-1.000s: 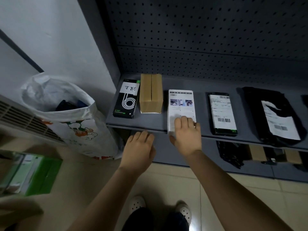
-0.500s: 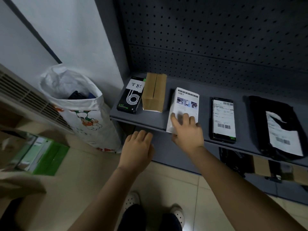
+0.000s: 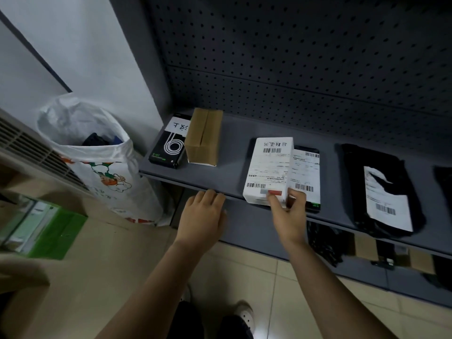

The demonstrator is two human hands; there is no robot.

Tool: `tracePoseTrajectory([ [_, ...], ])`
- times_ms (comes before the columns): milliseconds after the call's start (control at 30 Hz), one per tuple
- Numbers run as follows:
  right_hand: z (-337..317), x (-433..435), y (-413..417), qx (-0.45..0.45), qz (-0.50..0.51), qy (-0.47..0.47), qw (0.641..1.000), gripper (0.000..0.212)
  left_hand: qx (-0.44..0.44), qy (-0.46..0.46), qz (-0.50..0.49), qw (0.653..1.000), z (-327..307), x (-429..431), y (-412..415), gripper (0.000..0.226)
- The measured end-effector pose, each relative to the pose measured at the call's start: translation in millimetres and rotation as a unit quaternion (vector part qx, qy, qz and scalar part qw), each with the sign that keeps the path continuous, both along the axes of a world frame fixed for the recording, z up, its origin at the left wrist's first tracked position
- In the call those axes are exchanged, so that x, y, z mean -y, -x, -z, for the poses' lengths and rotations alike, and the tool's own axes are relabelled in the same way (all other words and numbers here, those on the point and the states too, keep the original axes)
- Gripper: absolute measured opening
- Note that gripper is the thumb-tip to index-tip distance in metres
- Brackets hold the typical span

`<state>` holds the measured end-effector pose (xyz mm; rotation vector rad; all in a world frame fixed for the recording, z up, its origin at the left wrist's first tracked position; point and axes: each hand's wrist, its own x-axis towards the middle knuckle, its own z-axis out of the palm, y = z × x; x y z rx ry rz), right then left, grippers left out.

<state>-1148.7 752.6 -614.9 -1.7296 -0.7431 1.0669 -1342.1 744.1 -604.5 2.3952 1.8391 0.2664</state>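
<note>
My right hand (image 3: 288,211) pinches the near end of a white box (image 3: 269,167), thumb on its labelled face and fingers behind. The box is lifted and turned so its barcode label faces up, and it overlaps the left edge of a black parcel with a white label (image 3: 307,172). My left hand (image 3: 203,216) rests with relaxed fingers on the front edge of the grey shelf (image 3: 232,152) and holds nothing.
A black box with white ring print (image 3: 171,145) and a brown carton (image 3: 204,135) sit at the shelf's left end. A black bag with a white label (image 3: 381,189) lies to the right. A white sack (image 3: 97,157) stands on the floor left. Pegboard (image 3: 293,57) backs the shelf.
My right hand has lifted the white box off the shelf and flipped it over, from picture side to barcode side, moving it right. The left hand stays at the shelf edge.
</note>
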Motion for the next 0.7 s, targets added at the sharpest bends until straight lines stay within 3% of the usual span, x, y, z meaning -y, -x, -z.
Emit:
tracePoseTrajectory([
  [167,-2,-3,-5,-0.021,-0.004,0.022,1.0,0.044,-0.007,0.003,0.013,1.0,0,-7,-9,0.03],
  [267,-3,-6,-8,-0.077,0.039,0.014,0.996,0.04,0.004,-0.004,0.013,1.0,-1,-9,-12,0.022],
  [500,-41,-6,-27,-0.088,0.051,-0.058,0.993,0.039,0.047,-0.047,0.058,0.996,-25,-17,-18,0.028],
  [600,-70,-3,-34,-0.04,-0.018,-0.057,0.997,0.044,0.046,-0.05,0.092,0.993,-46,-24,-20,0.042],
  [700,-94,2,-40,-0.012,-0.12,-0.043,0.992,0.045,0.091,0.044,0.136,0.986,-66,-32,-19,0.062],
])
